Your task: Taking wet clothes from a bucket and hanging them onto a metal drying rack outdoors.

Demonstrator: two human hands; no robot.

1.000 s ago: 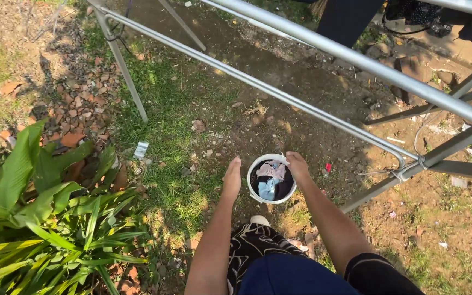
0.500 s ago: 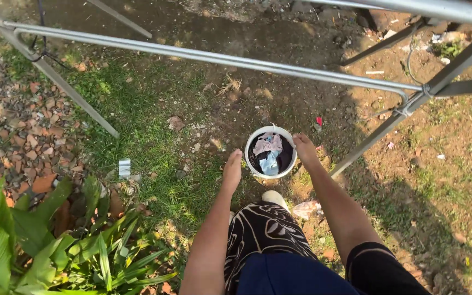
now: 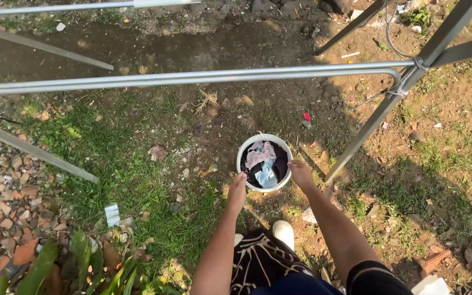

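A white bucket [image 3: 264, 162] is gripped at its rim by both hands: the left hand [image 3: 237, 190] and the right hand [image 3: 300, 173] are closed on opposite sides. Pink, blue and dark clothes [image 3: 263, 161] are heaped inside. It is held above grass [image 3: 132, 180], below a metal rail [image 3: 192, 78].

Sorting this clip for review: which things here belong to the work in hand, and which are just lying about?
In hand: white bucket of wet clothes, held by left hand and right hand; metal drying rack.
Lying about: white scrap, red scrap, stones.
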